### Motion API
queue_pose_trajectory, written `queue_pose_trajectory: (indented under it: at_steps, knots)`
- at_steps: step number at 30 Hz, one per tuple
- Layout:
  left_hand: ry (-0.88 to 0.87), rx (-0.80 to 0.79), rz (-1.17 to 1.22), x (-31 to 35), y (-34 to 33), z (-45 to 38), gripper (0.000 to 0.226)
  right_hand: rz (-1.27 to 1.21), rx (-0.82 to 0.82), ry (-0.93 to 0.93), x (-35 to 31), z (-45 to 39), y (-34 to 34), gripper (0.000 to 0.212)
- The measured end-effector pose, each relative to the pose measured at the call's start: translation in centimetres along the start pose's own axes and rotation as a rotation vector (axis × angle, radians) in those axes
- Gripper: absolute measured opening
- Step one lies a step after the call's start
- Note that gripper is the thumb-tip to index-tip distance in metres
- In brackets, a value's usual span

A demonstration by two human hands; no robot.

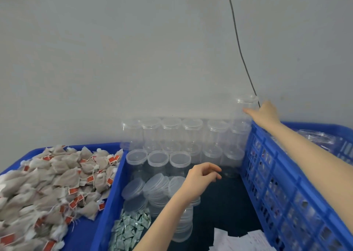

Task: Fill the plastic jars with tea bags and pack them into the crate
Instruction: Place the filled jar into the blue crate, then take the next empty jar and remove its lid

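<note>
A: Two blue walls hem in the working gap: the tray rim on the left and the slatted side of the crate on the right. Between them lies a dark floor, bare in the middle.

B: What crowds that gap?

A: Capped clear jars stand in rows at the far end against the pale grey wall. Loose lids are heaped near the tray rim, small green-and-white packets lie below them, and white paper slips sit at the near edge.

B: And the tea bags?

A: Tea bags with red tags fill the tray, well apart from both hands.

B: Where is the right hand?

A: The right hand reaches over the crate's far corner to a jar that stands higher than the rest. Its fingers lie along the jar's side just under the lid; the blur leaves it unclear whether they wrap round it or only touch, so I cannot tell its grip. A thin black cable hangs down the wall to that spot.

B: The left?

A: The left hand hovers over the dark floor, fingers loosely curled, holding nothing. The front row of jars is just beyond its fingertips, the lids beside its wrist.

B: Anything in the crate?

A: Clear jars show over its rim, beyond the right forearm.
</note>
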State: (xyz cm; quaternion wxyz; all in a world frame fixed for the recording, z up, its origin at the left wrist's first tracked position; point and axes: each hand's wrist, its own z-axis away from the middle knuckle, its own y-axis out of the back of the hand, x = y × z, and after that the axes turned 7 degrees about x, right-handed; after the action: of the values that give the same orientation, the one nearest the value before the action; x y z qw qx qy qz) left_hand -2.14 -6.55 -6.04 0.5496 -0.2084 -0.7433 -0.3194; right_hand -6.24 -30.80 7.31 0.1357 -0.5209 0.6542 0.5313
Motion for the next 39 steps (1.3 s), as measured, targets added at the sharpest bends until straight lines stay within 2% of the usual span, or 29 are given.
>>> queue_pose_trajectory:
  at_steps: [4,8,14,18,23,26,31,35,37,39]
  knots:
    - [0.039,0.054,0.039,-0.9,1.3,-0.1,0.02,-0.127,0.001,-0.157,-0.4,0.2,-3.6,0.089]
    - [0.084,0.127,0.096,-1.5,2.5,-0.5,0.021,-0.15,0.088,-0.213,-0.5,0.3,-5.8,0.109]
    - [0.105,0.2,0.098,-2.0,3.9,-1.3,0.025,-0.132,0.183,-0.187,0.3,0.3,-6.7,0.087]
    - [0.1,0.195,0.123,-1.1,4.7,-1.7,0.023,-0.144,0.266,-0.137,-0.3,2.3,-6.8,0.088]
    - [0.031,0.267,0.142,1.2,5.6,-2.1,0.021,-0.258,0.346,-0.1,-1.8,7.8,-8.0,0.085]
    - [-0.044,0.329,0.122,2.7,6.2,-2.3,0.023,-0.288,0.266,0.025,-2.6,11.6,-9.1,0.086]
    - [-0.099,0.291,0.149,4.8,7.3,-1.8,0.081,-0.404,-0.062,0.212,-3.3,16.7,-9.5,0.088]
    - [-0.078,0.234,0.158,5.4,9.1,-0.4,0.108,-0.449,-0.276,0.287,-2.1,19.5,-8.9,0.07]
    - [-0.071,0.199,0.127,5.5,9.6,0.4,0.111,-0.526,-0.372,0.246,-1.5,20.2,-8.4,0.069]
    - [-0.086,0.171,0.135,5.4,9.6,1.1,0.094,-0.625,-0.457,0.184,-1.4,20.9,-8.0,0.077]
